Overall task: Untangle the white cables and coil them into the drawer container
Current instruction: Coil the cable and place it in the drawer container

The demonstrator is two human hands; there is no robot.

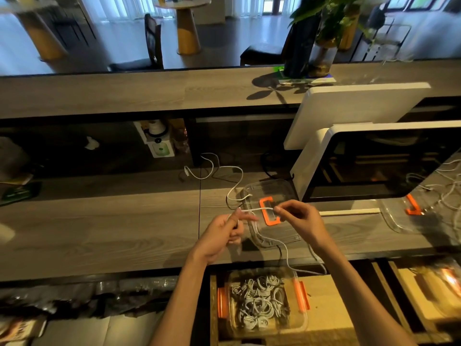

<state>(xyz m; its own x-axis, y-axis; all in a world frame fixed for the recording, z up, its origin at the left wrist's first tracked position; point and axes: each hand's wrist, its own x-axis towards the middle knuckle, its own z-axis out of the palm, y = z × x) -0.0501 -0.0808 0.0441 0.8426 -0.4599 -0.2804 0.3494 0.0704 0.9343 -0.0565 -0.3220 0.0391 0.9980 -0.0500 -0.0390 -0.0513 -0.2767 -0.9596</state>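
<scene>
My left hand pinches a white cable near its end, and my right hand pinches the same cable a short way along, so a taut stretch runs between them above the desk. The cable's free part snakes back across the desk toward its plug. Another stretch drops over the desk edge toward the clear container in the open drawer, which holds several coiled white cables and has orange clips.
A clear lid with an orange frame lies on the desk under my hands. A white-framed monitor stands at the right, with a second lid and loose white cables beside it. A potted plant stands on the raised shelf.
</scene>
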